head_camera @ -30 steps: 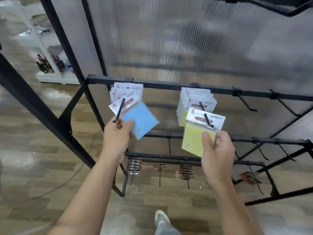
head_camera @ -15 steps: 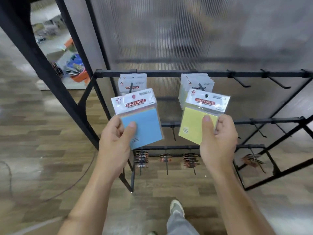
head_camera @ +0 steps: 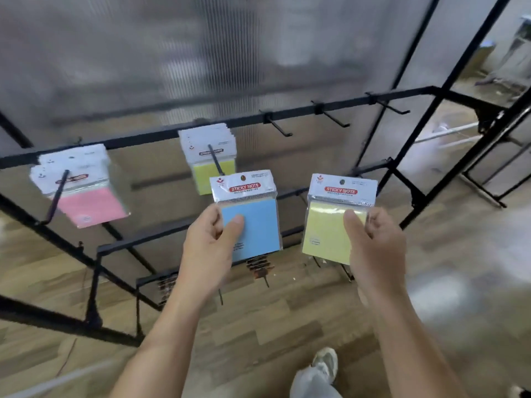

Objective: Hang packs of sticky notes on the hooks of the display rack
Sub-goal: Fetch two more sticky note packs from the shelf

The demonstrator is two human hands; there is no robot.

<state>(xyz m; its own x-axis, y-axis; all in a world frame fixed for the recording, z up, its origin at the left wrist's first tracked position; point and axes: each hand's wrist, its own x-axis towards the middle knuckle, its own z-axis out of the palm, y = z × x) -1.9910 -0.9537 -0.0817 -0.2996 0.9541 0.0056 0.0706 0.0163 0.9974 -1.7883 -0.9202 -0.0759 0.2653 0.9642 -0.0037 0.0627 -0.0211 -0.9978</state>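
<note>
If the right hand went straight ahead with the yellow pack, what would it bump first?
Probably an empty hook on the top bar, above the yellow pack that the right hand holds; depth is unclear.

A second ago the blue pack (head_camera: pixel 253 225) in the left hand (head_camera: pixel 211 245) and the yellow pack (head_camera: pixel 330 228) in the right hand (head_camera: pixel 376 248) were at the two loaded hooks. Both have since come away, and the hands have shifted right along the rack. The pink-fronted stack (head_camera: pixel 86 202) now hangs well up-left of the left hand, the yellow stack (head_camera: pixel 209 168) just above its pack, and a free hook (head_camera: pixel 277 127) above the right hand.
</note>
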